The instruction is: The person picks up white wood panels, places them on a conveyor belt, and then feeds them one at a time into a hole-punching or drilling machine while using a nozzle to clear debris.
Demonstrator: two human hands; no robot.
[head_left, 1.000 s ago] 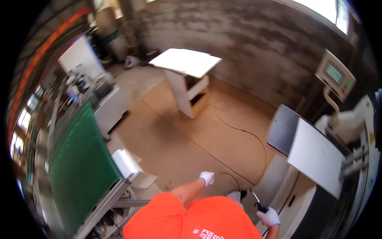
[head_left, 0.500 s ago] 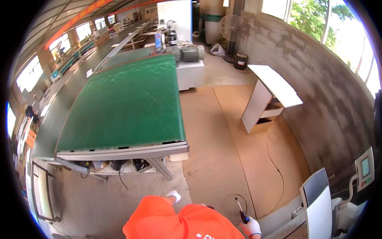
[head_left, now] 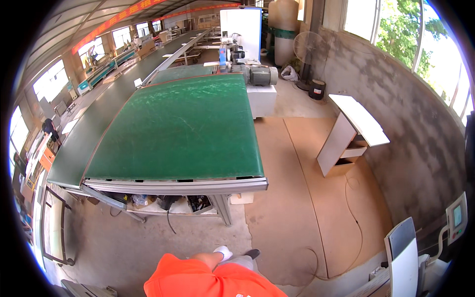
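My left hand [head_left: 224,253], in a white glove, is in front of my body near my grey trouser leg [head_left: 243,261]. Its fingers are too small and too hidden to tell whether they are closed, and nothing in it can be made out. My right hand is outside the picture. Ahead of me stands a wide conveyor with a green belt [head_left: 183,131] and a metal front rail [head_left: 173,185]. Right of it, a white-topped cabinet [head_left: 358,119] with open drawer spaces stands on brown floor sheeting [head_left: 282,208].
A thin cable or hose [head_left: 360,232] loops across the sheeting. A control panel [head_left: 456,216] and white machine covers [head_left: 403,262] stand at the lower right. A motor [head_left: 263,75] sits beyond the belt, a wheeled frame [head_left: 57,227] at left. Another person [head_left: 50,129] is far left.
My view has turned left, so the scene sits further right. My right hand, which held a screwdriver-like tool with a dark and blue handle, has left the picture. A dark shoe shows more clearly.
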